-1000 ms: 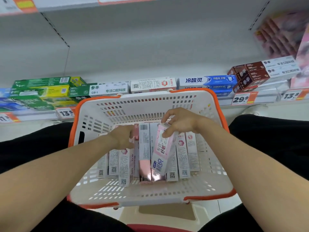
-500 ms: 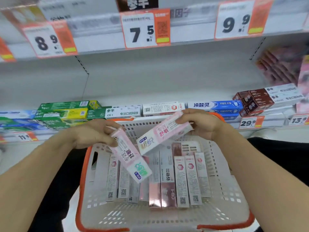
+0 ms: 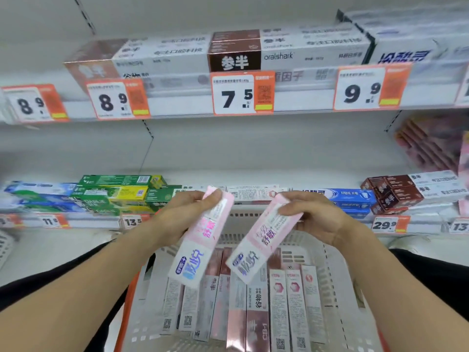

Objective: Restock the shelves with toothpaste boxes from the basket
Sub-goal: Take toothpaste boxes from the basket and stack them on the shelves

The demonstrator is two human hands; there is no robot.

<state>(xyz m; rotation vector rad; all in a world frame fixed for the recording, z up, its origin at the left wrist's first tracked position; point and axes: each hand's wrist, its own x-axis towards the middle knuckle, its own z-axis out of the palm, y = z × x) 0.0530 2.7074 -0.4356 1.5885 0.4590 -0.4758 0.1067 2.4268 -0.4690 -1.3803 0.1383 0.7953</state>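
my left hand (image 3: 177, 219) and right hand (image 3: 319, 219) are bare, with no rings, watch or gloves. both forearms are uncovered right down to the frame's lower corners, no sleeves showing on them. below my arms i wear plain black clothing (image 3: 431, 270), visible on both sides.

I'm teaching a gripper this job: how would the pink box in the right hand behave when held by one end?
The pink box looks like stiff printed card, so it probably stays straight. The right hand holds only its upper end and it does not sag, so it seems light. Its smooth faces could slip in a loose grip.
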